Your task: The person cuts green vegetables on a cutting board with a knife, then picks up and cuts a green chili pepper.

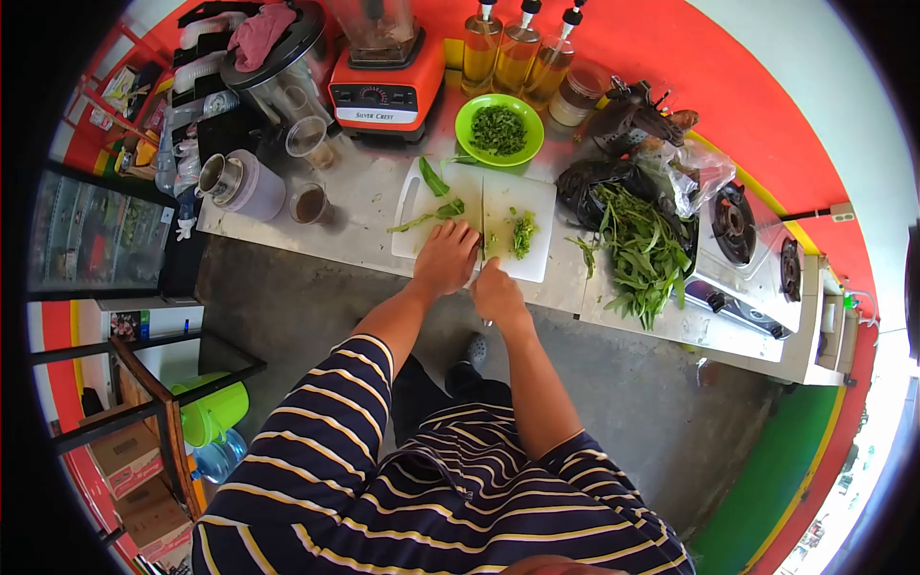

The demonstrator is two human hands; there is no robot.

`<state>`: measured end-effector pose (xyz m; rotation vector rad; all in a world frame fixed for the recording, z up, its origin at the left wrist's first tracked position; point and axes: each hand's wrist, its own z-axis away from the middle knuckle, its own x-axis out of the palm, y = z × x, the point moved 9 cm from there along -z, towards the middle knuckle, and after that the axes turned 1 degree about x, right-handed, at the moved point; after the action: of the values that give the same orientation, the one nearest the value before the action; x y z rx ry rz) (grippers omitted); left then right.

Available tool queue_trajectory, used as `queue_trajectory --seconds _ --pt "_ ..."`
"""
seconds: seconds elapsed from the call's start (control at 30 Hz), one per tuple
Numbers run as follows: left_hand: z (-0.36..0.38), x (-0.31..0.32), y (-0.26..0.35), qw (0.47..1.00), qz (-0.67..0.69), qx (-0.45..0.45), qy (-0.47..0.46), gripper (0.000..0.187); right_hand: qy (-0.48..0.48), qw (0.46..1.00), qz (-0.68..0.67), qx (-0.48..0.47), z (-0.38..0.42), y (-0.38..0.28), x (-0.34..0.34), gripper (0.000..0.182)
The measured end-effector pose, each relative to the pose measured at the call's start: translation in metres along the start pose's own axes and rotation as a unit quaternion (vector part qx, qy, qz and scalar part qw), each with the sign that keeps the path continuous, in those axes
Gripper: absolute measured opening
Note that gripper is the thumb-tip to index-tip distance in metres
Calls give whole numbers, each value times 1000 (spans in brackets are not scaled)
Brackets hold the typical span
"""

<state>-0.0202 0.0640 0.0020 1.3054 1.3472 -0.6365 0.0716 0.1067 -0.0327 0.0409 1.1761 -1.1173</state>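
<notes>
A white cutting board (538,261) lies on the metal counter near its front edge. My left hand (446,257) presses with bent fingers on leafy green stems (427,217) on the board, its fingertips right beside the blade. My right hand (500,291) is closed around the handle of a knife (483,206), whose blade points away from me across the board. To the right of the blade lies a small heap of chopped greens (522,233). A single green leaf (433,178) rests near the board's far left. The ends under my left fingers are hidden.
Behind the board is a green bowl (464,123) of chopped greens. A red blender (385,91), oil bottles (517,48) and a lidded jar (578,94) line the wall. Leafy greens (644,254) spill from a black bag, right, beside a gas stove (733,230). Cups (311,205) stand left.
</notes>
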Motion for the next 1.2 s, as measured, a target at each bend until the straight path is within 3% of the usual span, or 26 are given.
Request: queue_trajectory --seconds 0.57,0.63,0.87,1.03,1.2 --pt "7 -4 -9 997 66 14 35 22 -11 1000 -15 -7 18 3 13 36" --pt "10 -1 -8 997 68 13 26 24 28 999 25 0 16 0 8 36" --pt "6 -9 -10 998 55 -19 38 20 -3 999 46 -20 17 2 1 38" --pt "5 -6 -9 998 59 -10 34 19 21 999 23 40 24 -3 11 36" --pt "6 -7 -9 998 50 -8 37 18 -9 997 66 29 8 -4 -3 37"
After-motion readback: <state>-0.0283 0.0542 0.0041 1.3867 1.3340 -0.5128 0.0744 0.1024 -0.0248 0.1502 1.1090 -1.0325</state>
